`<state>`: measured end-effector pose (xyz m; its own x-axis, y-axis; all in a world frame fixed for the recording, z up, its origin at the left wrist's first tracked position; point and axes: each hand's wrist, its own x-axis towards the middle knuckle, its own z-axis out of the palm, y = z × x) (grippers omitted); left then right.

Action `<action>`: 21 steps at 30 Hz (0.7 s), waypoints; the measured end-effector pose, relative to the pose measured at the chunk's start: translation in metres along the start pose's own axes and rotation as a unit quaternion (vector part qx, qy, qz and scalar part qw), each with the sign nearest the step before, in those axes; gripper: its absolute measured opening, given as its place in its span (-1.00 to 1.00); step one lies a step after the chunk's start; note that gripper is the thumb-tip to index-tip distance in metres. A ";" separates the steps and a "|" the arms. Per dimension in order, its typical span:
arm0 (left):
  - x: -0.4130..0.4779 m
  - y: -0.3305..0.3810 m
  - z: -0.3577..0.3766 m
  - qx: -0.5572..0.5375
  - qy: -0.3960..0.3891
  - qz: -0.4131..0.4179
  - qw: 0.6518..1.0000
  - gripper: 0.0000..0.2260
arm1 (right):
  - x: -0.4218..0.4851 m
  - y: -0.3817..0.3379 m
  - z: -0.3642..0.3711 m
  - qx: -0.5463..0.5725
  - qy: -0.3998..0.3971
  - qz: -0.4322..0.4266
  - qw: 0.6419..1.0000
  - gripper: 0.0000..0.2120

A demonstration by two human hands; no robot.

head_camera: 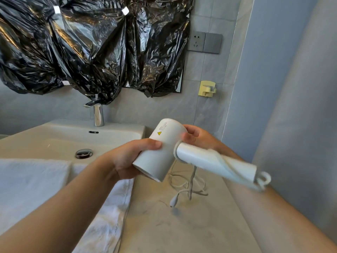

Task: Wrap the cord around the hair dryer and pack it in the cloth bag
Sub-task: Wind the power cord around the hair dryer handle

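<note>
A white hair dryer (167,148) is held in the air above the counter, its handle (215,161) pointing right. My left hand (133,157) grips the barrel from the left side. My right hand (197,136) is behind the dryer where barrel and handle meet; its fingers are closed there, partly hidden. The white cord (189,181) runs along the handle, loops once around its top, then hangs down to a loose heap on the counter. No cloth bag is in view.
A white sink (54,141) with a chrome faucet (98,115) lies at the left. A white towel (36,181) covers the near left counter (182,225). Black plastic (91,42) hangs over the mirror. A wall outlet (197,42) and a yellow hook (207,88) sit on the tiled wall.
</note>
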<state>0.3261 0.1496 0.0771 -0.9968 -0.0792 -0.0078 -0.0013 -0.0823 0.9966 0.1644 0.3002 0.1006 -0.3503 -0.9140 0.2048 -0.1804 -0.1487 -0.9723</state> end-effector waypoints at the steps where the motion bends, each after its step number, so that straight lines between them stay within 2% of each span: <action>1: 0.001 -0.002 0.003 -0.034 0.008 0.010 0.999 -0.09 | 0.000 0.005 -0.002 0.044 0.017 -0.008 0.999 -0.56; 2: 0.002 -0.004 0.006 -0.067 0.018 0.023 0.997 -0.11 | -0.004 0.005 0.002 0.110 0.044 -0.007 0.993 -0.85; 3: 0.004 -0.004 0.009 -0.099 0.029 0.039 0.994 -0.13 | -0.006 0.008 0.003 0.167 0.063 0.008 0.984 -0.90; 4: 0.005 -0.004 0.010 -0.121 0.043 0.057 0.990 -0.13 | -0.008 0.011 0.007 0.194 0.079 0.025 0.978 -0.81; 5: 0.006 -0.002 0.013 -0.131 0.062 0.075 0.987 -0.15 | -0.008 0.018 0.009 0.188 0.087 0.026 0.978 -0.81; 9: 0.008 0.010 0.024 -0.111 0.164 0.109 0.974 -0.46 | -0.010 0.033 0.032 0.084 0.117 0.042 0.989 -0.80; 11: 0.012 0.012 0.028 -0.092 0.221 0.117 0.964 -0.48 | -0.012 0.033 0.043 0.008 0.111 0.043 0.993 -0.76; 16: 0.017 0.010 0.024 0.062 0.377 0.230 0.895 -0.79 | -0.015 0.018 0.048 -0.183 0.095 0.033 0.978 -0.76; 18: 0.019 0.007 0.018 0.107 0.410 0.251 0.870 -0.78 | -0.017 0.010 0.047 -0.206 0.084 0.017 0.975 -0.79; 21: 0.020 0.002 0.006 0.158 0.448 0.223 0.851 -0.58 | -0.019 0.002 0.039 -0.195 0.059 0.011 0.979 -0.77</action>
<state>0.3060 0.1539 0.0795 -0.4435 -0.7699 0.4588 0.1993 0.4144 0.8880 0.2069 0.3020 0.0903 -0.4583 -0.8617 0.2176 -0.4997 0.0473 -0.8649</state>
